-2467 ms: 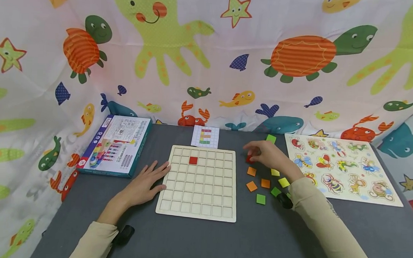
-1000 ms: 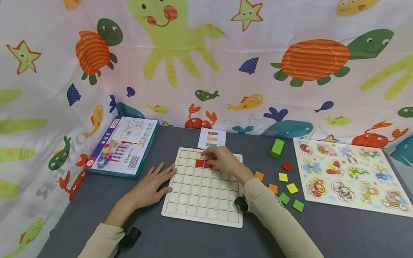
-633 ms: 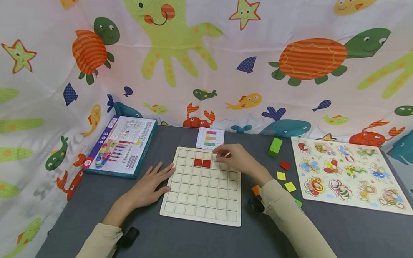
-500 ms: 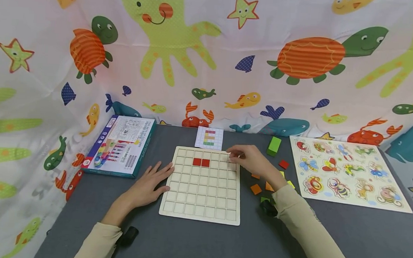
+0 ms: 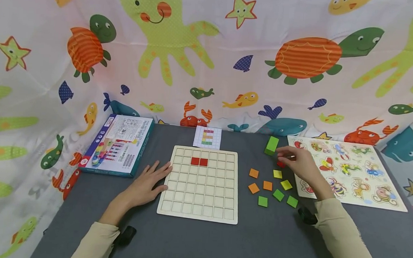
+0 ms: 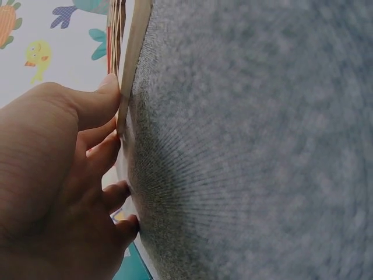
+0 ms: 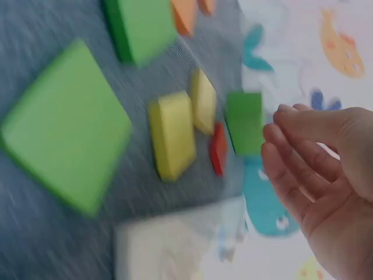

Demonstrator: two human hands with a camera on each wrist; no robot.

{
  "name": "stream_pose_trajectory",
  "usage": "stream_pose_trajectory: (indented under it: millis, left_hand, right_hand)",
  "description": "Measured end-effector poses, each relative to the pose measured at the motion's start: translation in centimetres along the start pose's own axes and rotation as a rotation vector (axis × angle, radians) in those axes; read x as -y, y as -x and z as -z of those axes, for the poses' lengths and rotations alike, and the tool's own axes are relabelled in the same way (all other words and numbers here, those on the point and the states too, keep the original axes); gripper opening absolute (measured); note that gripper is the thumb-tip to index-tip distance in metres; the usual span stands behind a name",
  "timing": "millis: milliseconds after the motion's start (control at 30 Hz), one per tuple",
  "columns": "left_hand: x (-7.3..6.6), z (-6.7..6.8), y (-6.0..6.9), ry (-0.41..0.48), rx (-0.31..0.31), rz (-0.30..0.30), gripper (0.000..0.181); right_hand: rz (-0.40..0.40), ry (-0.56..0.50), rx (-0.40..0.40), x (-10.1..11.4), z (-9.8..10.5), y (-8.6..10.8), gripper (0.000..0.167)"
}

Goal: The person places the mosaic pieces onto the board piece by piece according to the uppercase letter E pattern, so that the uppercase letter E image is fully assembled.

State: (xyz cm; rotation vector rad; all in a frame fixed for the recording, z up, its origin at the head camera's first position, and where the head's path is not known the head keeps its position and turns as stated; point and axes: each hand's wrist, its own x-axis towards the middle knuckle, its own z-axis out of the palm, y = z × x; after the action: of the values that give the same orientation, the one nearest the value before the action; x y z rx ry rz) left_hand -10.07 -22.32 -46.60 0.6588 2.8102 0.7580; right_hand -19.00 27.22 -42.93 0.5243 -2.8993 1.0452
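Note:
In the head view, a pale wooden grid board (image 5: pixel 198 188) lies on the table with two red square tiles (image 5: pixel 199 161) side by side near its top. My left hand (image 5: pixel 146 186) rests spread at the board's left edge, thumb and fingertips touching the rim. My right hand (image 5: pixel 303 164) hovers over a loose red tile (image 5: pixel 280 164), partly covering it. Seen from the right wrist, that red tile (image 7: pixel 219 149) lies apart from the loosely bent fingers, which hold nothing. Beside the hand stands a green block (image 5: pixel 271 145).
Several orange tiles (image 5: pixel 268 185), yellow tiles (image 5: pixel 277 174) and green tiles (image 5: pixel 263 201) lie right of the board. A pattern card (image 5: pixel 212 144) sits behind it. A flat box (image 5: pixel 122 144) is at left, an insect picture board (image 5: pixel 358 174) at right.
A second red tile was carried onto the board beside the first and let go. My right hand then moved right, off the board, to the remaining loose red tile. The left hand stayed put.

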Motion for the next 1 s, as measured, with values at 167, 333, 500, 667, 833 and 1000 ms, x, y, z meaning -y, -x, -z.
stream_pose_trajectory:
  millis: [167,333,500,667,833,1000]
  left_hand:
    - [0.2,-0.1,-0.1,-0.001,0.009,0.009,0.065]
    - [0.3,-0.3,0.0,-0.001,0.006,0.012,0.066]
    - [0.3,-0.4,-0.1,0.001,0.009,0.007,0.066]
    - [0.3,-0.4,-0.2,0.005,0.006,0.012,0.066]
    - [0.2,-0.3,-0.2,0.005,0.009,0.017,0.066]
    - [0.2,-0.2,-0.2,0.003,0.004,0.019,0.066]
  right_hand:
    - [-0.098,-0.014,0.008,-0.9,1.4,0.5,0.033]
    - [-0.088,0.027,0.048,-1.7,0.5,0.4,0.034]
    - [-0.08,0.076,0.072,-1.9,-0.3,0.5,0.032]
    - [-0.053,0.087,0.072,-1.5,-0.2,0.4,0.03]
    - [-0.041,0.071,0.059,-0.7,0.2,0.3,0.031]
    - [0.016,0.01,0.049,0.6,0.3,-0.1,0.03]
